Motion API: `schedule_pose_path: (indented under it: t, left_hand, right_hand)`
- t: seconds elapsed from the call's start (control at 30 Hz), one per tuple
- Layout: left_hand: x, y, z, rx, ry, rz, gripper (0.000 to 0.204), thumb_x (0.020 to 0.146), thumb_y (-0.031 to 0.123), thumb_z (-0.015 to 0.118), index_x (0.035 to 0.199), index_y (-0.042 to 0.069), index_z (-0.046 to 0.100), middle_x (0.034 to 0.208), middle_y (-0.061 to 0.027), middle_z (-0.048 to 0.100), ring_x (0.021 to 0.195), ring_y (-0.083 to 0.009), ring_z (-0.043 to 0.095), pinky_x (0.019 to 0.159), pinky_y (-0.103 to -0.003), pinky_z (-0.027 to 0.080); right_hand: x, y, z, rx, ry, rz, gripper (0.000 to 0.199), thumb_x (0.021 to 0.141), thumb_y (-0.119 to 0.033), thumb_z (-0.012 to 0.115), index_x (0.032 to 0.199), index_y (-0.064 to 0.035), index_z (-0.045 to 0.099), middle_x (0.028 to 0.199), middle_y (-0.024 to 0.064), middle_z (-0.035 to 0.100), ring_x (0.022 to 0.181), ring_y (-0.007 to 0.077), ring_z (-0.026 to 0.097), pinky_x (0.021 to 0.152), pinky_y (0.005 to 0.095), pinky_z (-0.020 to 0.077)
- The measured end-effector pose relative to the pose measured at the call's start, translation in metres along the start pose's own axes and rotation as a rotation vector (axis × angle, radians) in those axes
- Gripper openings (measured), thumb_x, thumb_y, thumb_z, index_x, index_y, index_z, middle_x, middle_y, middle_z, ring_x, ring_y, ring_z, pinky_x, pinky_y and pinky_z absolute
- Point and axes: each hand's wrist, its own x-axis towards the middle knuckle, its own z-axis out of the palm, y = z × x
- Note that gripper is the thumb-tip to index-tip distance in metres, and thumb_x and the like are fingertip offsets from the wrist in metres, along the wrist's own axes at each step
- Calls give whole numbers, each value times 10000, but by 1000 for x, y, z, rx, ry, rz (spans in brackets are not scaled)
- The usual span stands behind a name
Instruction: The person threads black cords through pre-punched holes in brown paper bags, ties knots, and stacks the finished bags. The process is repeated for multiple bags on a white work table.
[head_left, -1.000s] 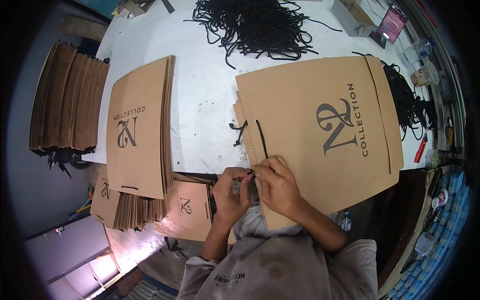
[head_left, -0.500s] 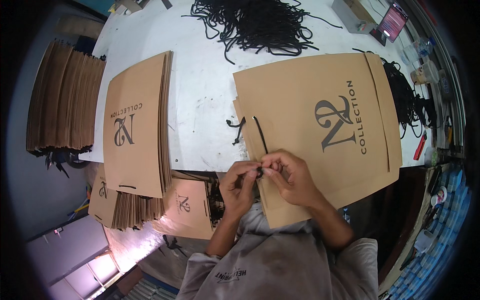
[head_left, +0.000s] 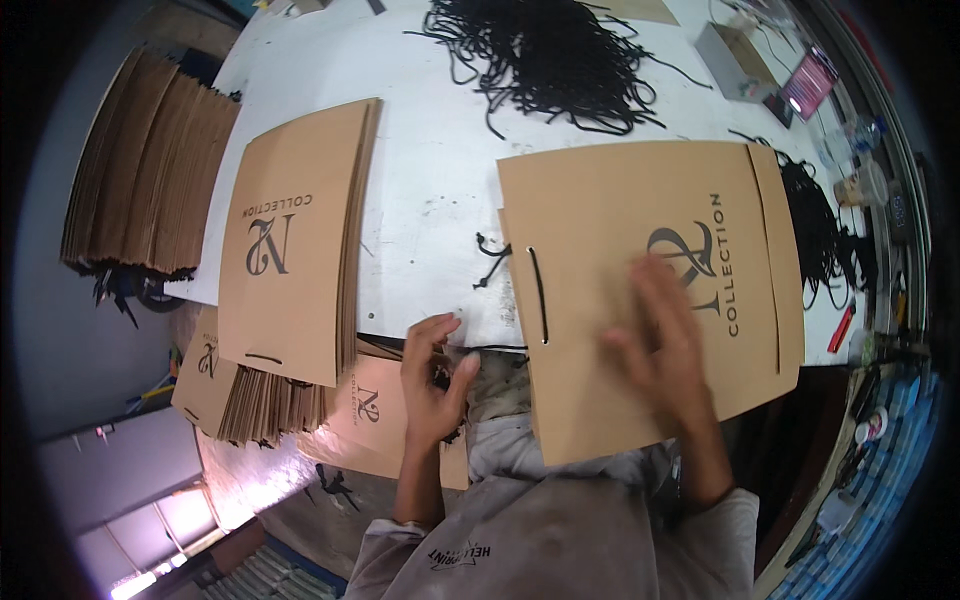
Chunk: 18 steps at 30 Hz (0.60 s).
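Both hands have parted since the earlier frame: the right hand [head_left: 665,345] now lies spread flat on the bag [head_left: 640,290] at the worktop's [head_left: 430,200] near edge, the left hand [head_left: 432,385] half-curled, empty, beside it. The cord handle [head_left: 538,295] looks threaded; next likely shifting this bag aside.

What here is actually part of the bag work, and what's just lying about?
In use:
brown paper bag under right hand
black cord handle
left hand
cord pile
bag stack

Lying about:
phone
cup
red pen
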Motion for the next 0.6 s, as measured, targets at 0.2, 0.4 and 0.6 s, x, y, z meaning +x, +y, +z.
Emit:
schedule_pose_path:
  t: [0.2,0.4,0.6]
  left_hand:
    - [4,-16,41,-278,-72,-470,278,1020,199,667,1177,-28,697,829,-19,685,756,-54,573,655,-226,457]
    - [4,-3,-22,-511,479,-219,124,978,135,696,892,68,639,747,72,522,616,-32,420,541,-223,325]
    - [1,14,-178,392,945,582,74,1006,69,631,1012,-5,629,905,-100,671,787,-161,632,674,-297,519]
  right_hand:
    - [-19,11,-17,-297,-100,184,591,945,-208,697,1456,11,497,1465,236,557,1398,427,491,1236,557,221]
    - [-20,12,-30,105,175,162,505,956,-103,659,1415,53,517,1327,218,663,1275,376,613,1195,521,317]
    - [-19,51,-75,130,512,176,396,991,-76,627,1351,76,566,1279,193,675,1186,284,649,1084,424,440]
